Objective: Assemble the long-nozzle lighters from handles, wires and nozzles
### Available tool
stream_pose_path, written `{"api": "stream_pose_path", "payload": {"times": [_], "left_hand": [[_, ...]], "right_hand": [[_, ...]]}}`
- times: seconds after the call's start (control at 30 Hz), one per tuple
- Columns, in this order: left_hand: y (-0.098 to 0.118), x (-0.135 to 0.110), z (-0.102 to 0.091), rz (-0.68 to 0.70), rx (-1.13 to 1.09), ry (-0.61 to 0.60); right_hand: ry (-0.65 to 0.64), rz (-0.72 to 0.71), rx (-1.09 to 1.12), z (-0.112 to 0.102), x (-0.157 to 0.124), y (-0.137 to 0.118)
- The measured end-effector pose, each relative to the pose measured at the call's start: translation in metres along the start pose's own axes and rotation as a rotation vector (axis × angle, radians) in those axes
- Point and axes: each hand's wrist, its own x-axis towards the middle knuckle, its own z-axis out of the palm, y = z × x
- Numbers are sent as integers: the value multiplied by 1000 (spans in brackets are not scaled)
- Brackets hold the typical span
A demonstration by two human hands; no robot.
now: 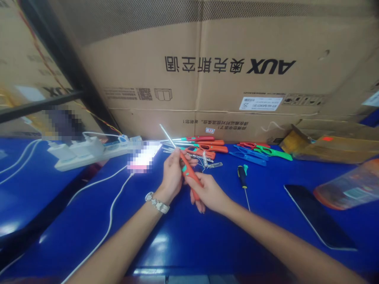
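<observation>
Both my hands are closed on an orange long-neck lighter (191,173) with green parts and a thin metal tube slanting up to the left. My left hand (173,173) grips it near the base of the tube. Around the lower end of its handle wraps my right hand (210,191). Just beyond lie several similar red and orange lighters (217,148) in a pile, with small metal and clear parts (205,159) beside them. To the right are blue handle shells (250,157), a green one (275,153) and a red one (251,145).
A black-and-yellow screwdriver (242,177) lies right of my hands. Farther right are a black phone (319,217) and a clear plastic jar (349,189) on its side. White power strips (74,159) and charging cables (114,205) occupy the left. A large cardboard box (142,51) walls off the back.
</observation>
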Motion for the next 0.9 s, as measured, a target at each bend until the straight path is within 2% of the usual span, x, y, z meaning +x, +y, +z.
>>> {"api": "stream_pose_path", "payload": {"times": [0.13,0.2,0.33,0.5,0.73,0.8,0.9], "left_hand": [[4,0,-1,-43,-149,-68],[5,-1,-1,-111,-248,-124],[8,1,-2,-254,-363,-202],[11,2,0,-262,-348,-266],[10,-1,1,-124,-179,-245],[10,-2,0,-133,-180,-212],[10,-3,0,-231,-242,-208]], "right_hand": [[54,-124,-196,3,-5,1],[83,-186,-290,5,-8,-2],[43,-187,-365,6,-12,-10],[13,-172,-259,8,-12,-7],[-65,-89,-16,13,-13,2],[-59,-93,-24,13,-14,3],[-27,-95,-77,14,-14,1]]}}
